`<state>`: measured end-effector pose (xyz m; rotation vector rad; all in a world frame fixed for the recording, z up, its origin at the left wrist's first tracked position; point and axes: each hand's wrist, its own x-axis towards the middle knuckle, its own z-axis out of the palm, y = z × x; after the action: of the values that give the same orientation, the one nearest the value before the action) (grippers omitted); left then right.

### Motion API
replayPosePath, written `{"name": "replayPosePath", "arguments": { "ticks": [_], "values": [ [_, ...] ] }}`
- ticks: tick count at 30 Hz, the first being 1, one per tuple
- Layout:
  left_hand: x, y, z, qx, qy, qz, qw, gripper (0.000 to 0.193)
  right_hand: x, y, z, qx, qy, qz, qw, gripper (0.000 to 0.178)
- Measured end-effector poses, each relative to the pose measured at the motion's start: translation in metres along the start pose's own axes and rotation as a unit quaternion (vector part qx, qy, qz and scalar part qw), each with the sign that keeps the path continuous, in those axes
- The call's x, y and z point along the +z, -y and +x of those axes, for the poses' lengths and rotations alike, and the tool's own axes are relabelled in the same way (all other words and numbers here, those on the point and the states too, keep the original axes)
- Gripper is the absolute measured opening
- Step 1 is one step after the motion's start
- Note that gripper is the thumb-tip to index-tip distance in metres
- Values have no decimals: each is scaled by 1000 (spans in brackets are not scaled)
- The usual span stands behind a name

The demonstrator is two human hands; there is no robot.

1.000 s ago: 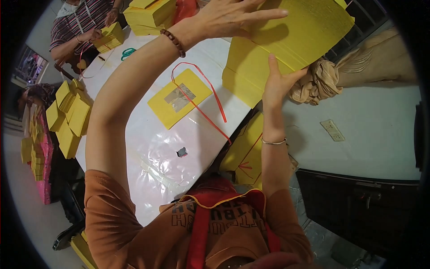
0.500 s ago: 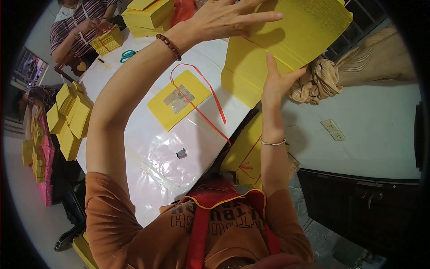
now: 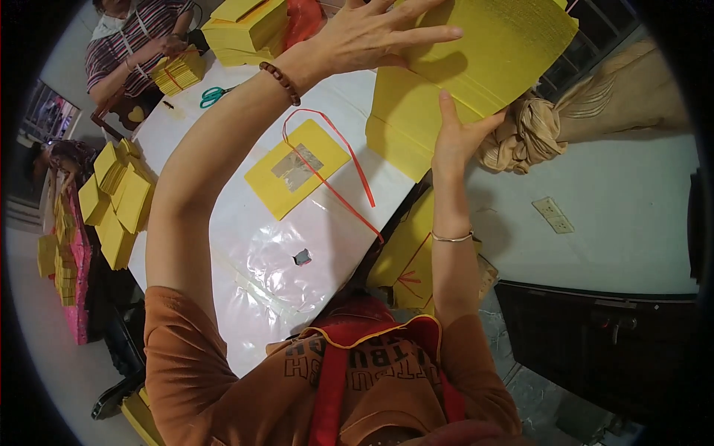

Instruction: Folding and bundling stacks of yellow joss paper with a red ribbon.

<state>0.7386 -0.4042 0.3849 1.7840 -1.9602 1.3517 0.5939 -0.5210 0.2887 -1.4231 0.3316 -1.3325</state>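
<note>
A tall stack of yellow paper sheets (image 3: 483, 59) stands at the far right corner of the table. My left hand (image 3: 372, 33) reaches to its upper left side with the fingers spread; its far fingertips are cut off by the frame. Against the stack's near lower edge rests my right hand (image 3: 461, 141), thumb pointing up and fingers stretched to the right. Nearer to me lies a flat yellow packet (image 3: 323, 145) with a silvery rectangle on its face. A red plastic strap (image 3: 338, 189) crosses it and loops beyond it.
Green-handled scissors (image 3: 213, 97) lie past my left forearm. Yellow bundles (image 3: 119, 197) are heaped on the left, and another stack (image 3: 245, 33) stands at the back. A co-worker's hands (image 3: 169, 46) are at a strapped bundle (image 3: 177, 73). A knotted tan curtain (image 3: 539, 130) hangs right.
Both my hands have shifted very slightly to the left and stay at the yellow stack. The co-worker's hands have moved a little above the strapped bundle.
</note>
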Motion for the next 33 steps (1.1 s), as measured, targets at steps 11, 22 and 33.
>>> {"name": "replayPosePath", "arguments": {
  "ticks": [11, 22, 33],
  "values": [
    [-2, -7, -4, 74, 14, 136, 988, 81, 2, 1, 1, 5, -3, 21, 1000, 84],
    [-5, -5, 8, 69, 36, -4, 997, 75, -6, 10, 9, 49, 4, 57, 997, 82],
    [4, -6, 11, 50, -18, 22, 998, 79, -5, 11, 21, -6, -28, -112, 993, 93]
  ]
}}
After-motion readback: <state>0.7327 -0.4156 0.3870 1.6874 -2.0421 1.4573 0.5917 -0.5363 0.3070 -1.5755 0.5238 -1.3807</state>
